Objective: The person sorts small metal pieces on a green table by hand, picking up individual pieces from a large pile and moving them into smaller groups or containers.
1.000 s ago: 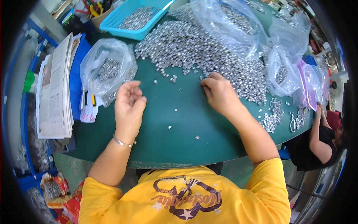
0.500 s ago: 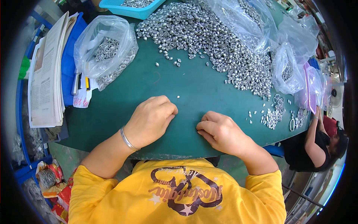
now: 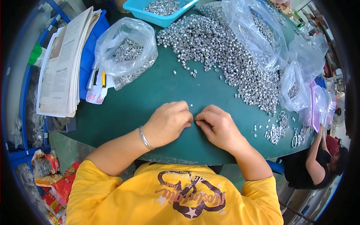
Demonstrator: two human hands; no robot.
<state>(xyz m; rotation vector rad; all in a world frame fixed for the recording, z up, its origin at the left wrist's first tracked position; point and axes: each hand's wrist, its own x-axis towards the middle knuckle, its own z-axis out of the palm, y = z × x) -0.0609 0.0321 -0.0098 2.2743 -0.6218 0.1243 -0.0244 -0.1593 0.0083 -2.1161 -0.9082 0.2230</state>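
Over the green tabletop (image 3: 127,112), close to its near edge, my two hands almost meet at the fingertips. My left hand (image 3: 168,123), with a silver bangle at its wrist, is curled closed with thumb against fingers. Opposite it, my right hand (image 3: 218,126) is pinched at thumb and forefinger. Anything between the fingers is too small or hidden to make out. One tiny pale piece (image 3: 191,105) lies just beyond the fingertips. Farther off spreads a large heap of small silvery metal cup-shaped parts (image 3: 240,71), with a few strays on its near side.
Back left stand an open plastic bag (image 3: 125,48) of metal parts, a turquoise basket (image 3: 161,19) and papers (image 3: 62,71) against a blue bin. Clear bags (image 3: 294,90) and small metal rings (image 3: 276,131) lie at the right. Another person (image 3: 315,161) sits at the far right.
My hands have come together from a gap apart, mainly as my left hand moved right. The whole view has shifted slightly, so the table's things appear farther right.
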